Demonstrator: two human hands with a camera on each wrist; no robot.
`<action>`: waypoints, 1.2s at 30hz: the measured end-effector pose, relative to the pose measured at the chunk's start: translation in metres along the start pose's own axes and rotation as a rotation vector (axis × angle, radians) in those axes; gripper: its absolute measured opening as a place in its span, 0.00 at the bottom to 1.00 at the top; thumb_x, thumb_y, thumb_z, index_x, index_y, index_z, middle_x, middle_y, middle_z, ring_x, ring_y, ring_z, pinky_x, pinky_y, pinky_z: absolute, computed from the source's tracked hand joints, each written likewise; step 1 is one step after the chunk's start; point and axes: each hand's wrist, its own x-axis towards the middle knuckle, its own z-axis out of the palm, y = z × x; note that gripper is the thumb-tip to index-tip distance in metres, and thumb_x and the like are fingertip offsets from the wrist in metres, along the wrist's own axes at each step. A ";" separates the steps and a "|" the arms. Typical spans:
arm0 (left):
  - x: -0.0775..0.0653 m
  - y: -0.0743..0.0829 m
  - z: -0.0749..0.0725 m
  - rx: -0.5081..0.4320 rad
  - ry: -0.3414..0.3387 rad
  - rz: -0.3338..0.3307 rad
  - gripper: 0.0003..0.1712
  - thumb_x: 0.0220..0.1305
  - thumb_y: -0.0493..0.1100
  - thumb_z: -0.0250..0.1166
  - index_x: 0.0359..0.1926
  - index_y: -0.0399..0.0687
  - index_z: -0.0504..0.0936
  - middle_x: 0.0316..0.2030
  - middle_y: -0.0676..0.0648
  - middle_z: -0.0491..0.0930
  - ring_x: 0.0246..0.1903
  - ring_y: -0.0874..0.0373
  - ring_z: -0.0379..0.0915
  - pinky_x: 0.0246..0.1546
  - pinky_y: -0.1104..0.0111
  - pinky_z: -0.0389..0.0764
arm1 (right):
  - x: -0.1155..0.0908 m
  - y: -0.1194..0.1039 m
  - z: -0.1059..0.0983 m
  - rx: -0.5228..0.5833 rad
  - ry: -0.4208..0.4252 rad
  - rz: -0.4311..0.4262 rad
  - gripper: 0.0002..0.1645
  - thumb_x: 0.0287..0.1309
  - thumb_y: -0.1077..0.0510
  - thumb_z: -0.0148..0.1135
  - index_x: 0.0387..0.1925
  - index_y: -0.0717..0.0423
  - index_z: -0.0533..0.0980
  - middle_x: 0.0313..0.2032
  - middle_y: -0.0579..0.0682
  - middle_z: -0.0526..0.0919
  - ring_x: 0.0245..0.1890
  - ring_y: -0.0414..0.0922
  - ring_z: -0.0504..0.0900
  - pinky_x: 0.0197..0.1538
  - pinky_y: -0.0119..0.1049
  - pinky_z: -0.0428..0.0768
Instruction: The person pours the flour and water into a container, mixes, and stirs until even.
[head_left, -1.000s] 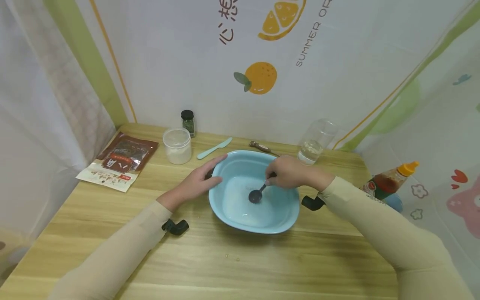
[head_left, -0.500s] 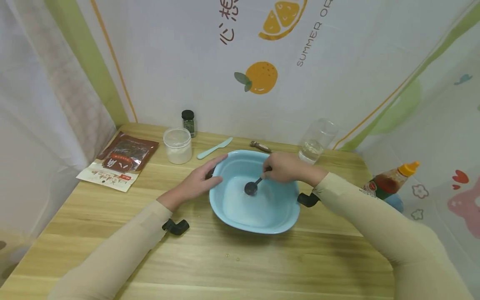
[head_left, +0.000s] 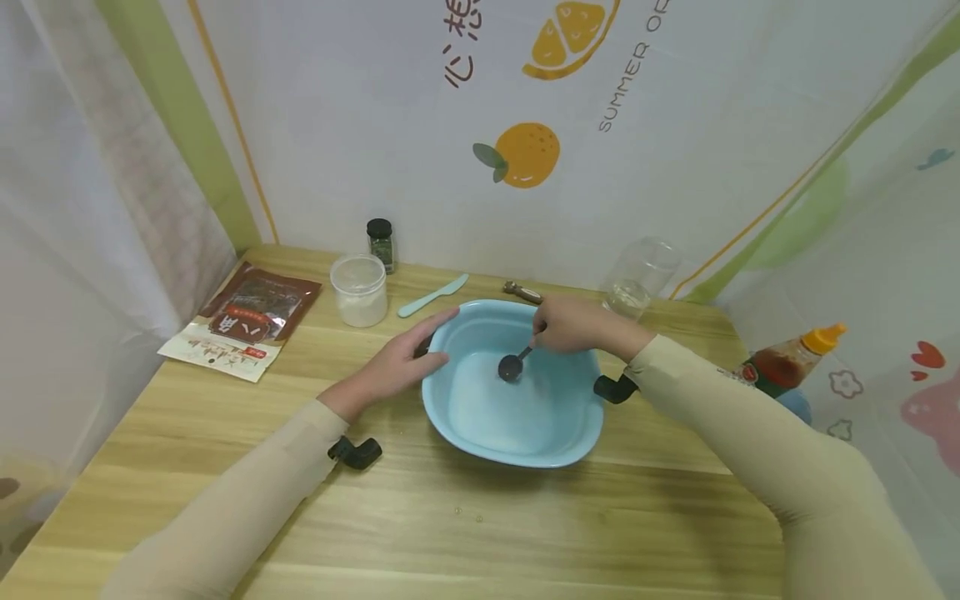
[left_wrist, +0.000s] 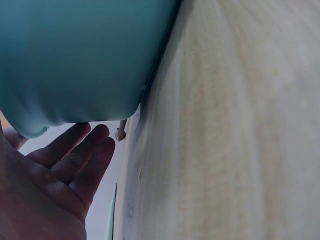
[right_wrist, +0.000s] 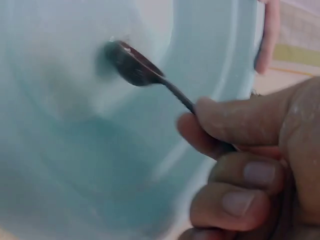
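Observation:
A light blue basin stands on the wooden table between my hands. My right hand reaches over its far right side and pinches the handle of a dark measuring spoon. In the right wrist view, the round bowl of the spoon tilts sideways low inside the basin; whether it touches the floor I cannot tell. On the left, my left hand rests against the rim, thumb apart from the other fingers. The left wrist view shows its fingers nearly straight, touching the basin's outer wall.
Behind the basin lie a pale green knife and a brown-handled utensil. Farther left stand a tub of white powder, a herb jar and a brown packet. A glass and sauce bottle stand right.
My right hand has moved the spoon in the basin: first leftward and toward the far side, then back to the right. The left hand and the basin have stayed in place.

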 end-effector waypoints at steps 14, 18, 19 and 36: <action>0.000 -0.005 0.000 0.004 0.002 0.028 0.42 0.82 0.41 0.61 0.90 0.45 0.56 0.85 0.35 0.59 0.72 0.30 0.74 0.57 0.54 0.92 | 0.000 0.006 0.000 -0.032 -0.010 0.003 0.12 0.76 0.56 0.68 0.39 0.57 0.92 0.28 0.48 0.86 0.24 0.42 0.73 0.31 0.37 0.73; 0.001 -0.002 0.000 -0.013 0.003 0.010 0.43 0.81 0.37 0.61 0.89 0.43 0.56 0.85 0.35 0.59 0.72 0.30 0.74 0.56 0.55 0.92 | -0.001 0.005 -0.002 -0.024 -0.029 -0.025 0.12 0.76 0.54 0.69 0.40 0.56 0.92 0.30 0.48 0.89 0.26 0.42 0.75 0.33 0.38 0.75; 0.001 -0.001 0.000 -0.011 0.004 0.009 0.42 0.81 0.37 0.61 0.89 0.43 0.56 0.85 0.35 0.59 0.72 0.31 0.74 0.56 0.55 0.92 | -0.001 0.005 -0.001 -0.019 -0.028 -0.029 0.13 0.76 0.53 0.69 0.41 0.57 0.92 0.30 0.48 0.89 0.26 0.42 0.75 0.33 0.38 0.75; 0.002 -0.001 0.001 0.000 0.003 0.000 0.43 0.81 0.37 0.62 0.89 0.43 0.56 0.86 0.37 0.58 0.74 0.32 0.73 0.60 0.56 0.90 | -0.009 0.005 0.004 0.004 -0.084 -0.111 0.10 0.77 0.54 0.70 0.39 0.52 0.92 0.31 0.43 0.89 0.30 0.40 0.78 0.37 0.38 0.80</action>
